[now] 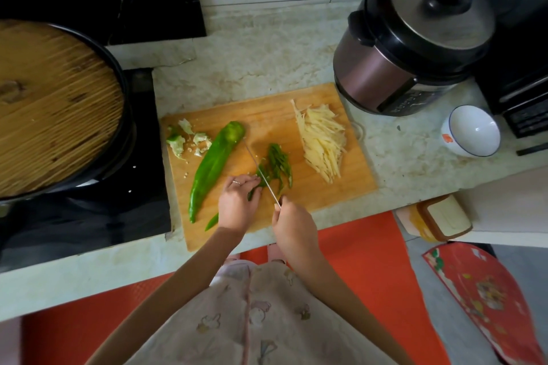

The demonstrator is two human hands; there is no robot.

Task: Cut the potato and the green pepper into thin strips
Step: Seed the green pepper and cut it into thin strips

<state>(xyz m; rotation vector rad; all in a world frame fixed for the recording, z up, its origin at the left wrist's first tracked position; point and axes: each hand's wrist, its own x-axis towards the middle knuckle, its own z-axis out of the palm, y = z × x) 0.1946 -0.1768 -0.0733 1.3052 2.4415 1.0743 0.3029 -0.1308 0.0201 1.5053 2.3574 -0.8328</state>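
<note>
As left fingers [247,181] pin pepper [261,176], knife [271,191] beside

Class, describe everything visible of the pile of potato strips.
The potato strips are pale yellow, thin, raw-looking sticks, lying in one loose fanned heap on the right part of the wooden cutting board, near the electric pressure cooker. Only the board touches them; the green pepper strips lie apart to their left.

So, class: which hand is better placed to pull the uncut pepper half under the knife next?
Left. The left hand steadies the pepper piece being cut, right beside the uncut pepper half, whereas the right hand grips the knife, farther from it.
</note>
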